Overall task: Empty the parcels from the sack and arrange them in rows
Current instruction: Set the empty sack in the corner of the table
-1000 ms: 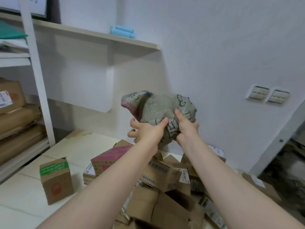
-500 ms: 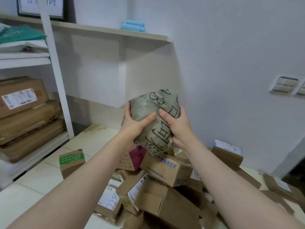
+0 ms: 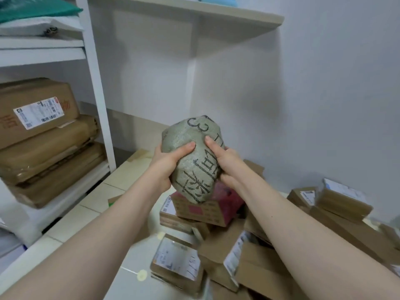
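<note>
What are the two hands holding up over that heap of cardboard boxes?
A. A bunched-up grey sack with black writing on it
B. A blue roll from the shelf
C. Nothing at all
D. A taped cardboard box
A: the left hand and the right hand both grip the crumpled sack, black marks showing on its cloth, above the boxes.

Coarse woven matt sack (image 3: 190,161) with inked lettering; matt brown cardboard parcels (image 3: 255,252) bearing glossy paper labels (image 3: 177,259).
</note>
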